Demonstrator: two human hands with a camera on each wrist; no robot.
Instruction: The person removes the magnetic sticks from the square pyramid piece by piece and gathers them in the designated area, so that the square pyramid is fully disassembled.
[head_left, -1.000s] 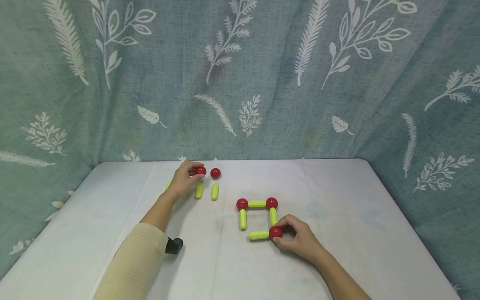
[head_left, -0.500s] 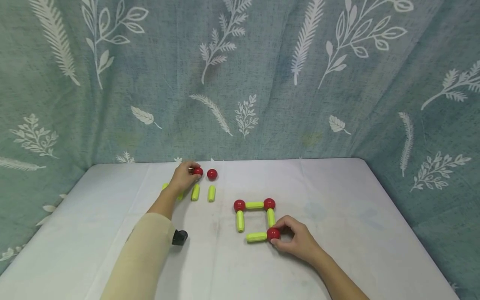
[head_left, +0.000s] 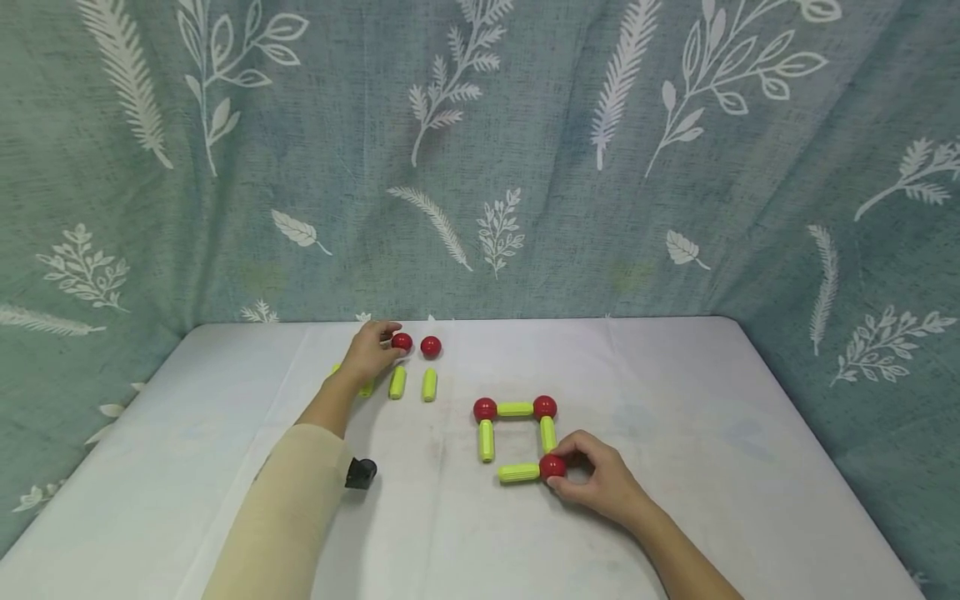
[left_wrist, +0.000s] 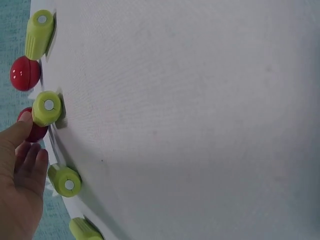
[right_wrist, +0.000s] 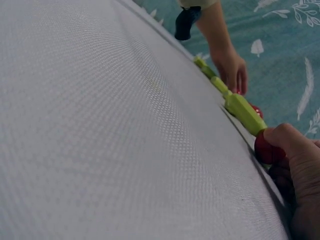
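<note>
Head view showed us the counter (head_left: 705, 467) spreading wide at right, its far edge (head_left: 570, 321) close behind the far-left red ball (head_left: 402, 342) that the left hand (head_left: 369, 352) curled round. Nearer us, the right hand (head_left: 603, 482) pinched the near red ball (head_left: 552, 467), touching a yellow-green stick (head_left: 519, 473).

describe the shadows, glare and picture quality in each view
Head view: bright light, soft shadow beside the left sleeve; left wrist view: small white glints on the upper red ball, faint shadow across the white table; right wrist view: dimmer overall, right hand and held red ball dark underneath.
</note>
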